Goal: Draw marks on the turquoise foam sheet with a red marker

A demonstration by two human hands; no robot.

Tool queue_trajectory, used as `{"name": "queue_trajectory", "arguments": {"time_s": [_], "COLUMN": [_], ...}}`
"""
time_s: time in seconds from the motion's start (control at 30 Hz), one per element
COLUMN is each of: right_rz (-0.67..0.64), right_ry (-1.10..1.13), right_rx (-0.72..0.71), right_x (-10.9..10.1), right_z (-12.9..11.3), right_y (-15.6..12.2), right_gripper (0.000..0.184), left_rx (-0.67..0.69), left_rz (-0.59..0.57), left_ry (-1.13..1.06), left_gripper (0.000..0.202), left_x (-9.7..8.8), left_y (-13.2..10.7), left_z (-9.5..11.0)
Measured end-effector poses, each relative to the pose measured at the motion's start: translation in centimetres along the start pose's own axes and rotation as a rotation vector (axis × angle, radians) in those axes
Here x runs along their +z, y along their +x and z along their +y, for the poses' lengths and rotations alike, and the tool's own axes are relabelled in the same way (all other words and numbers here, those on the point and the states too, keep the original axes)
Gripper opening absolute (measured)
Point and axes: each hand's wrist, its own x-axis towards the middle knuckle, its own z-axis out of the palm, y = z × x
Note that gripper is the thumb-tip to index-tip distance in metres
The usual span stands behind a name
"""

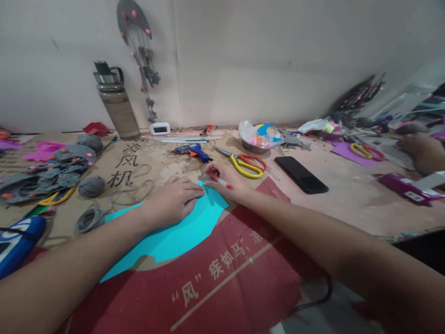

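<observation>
A turquoise sheet (181, 234) lies on flattened brown and red cardboard (222, 283) in front of me. My left hand (174, 199) rests flat on the sheet, fingers stretched out and pressing it down. My right hand (224, 180) is closed round a red and white pen (219, 180), whose tip touches the sheet's far edge just beside my left fingertips.
Yellow-orange scissors (245, 163), a blue glue gun (193, 150) and a black phone (301, 175) lie beyond my hands. A water bottle (116, 102) stands at the back left, near grey felt pieces (52, 171) and yarn (92, 186). Another person's hand (422, 150) is at far right.
</observation>
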Motion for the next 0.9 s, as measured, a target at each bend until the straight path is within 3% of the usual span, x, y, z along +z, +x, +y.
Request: {"name": "queue_trajectory", "arguments": {"time_s": [0.17,0.33,0.5,0.67,0.9], "right_rz": [0.013,0.036,0.008,0.011,0.021], "right_ry": [0.011,0.022,-0.009,0.010,0.000], "right_rx": [0.069,0.039,0.050,0.044,0.025], "right_x": [0.3,0.5,0.3,0.2,0.2], "right_z": [0.0,0.4,0.1,-0.1,0.0], "right_y": [0.1,0.0,0.0,0.0,-0.1], "right_gripper": [0.025,0.025,0.026,0.026,0.025], "left_rx": [0.018,-0.119,-0.104,-0.005,0.032], "left_rz": [0.075,0.228,0.160,0.086,0.064], "left_ry": [-0.124,-0.190,-0.070,-0.048,-0.080], "left_gripper": [0.034,0.033,0.033,0.030,0.034], "left_x": [0.3,-0.1,-0.2,0.1,1.2], "left_y": [-0.1,0.2,1.6,2.7,3.1], "left_z": [-0.6,-1.4,-2.7,-3.2,-4.2]}}
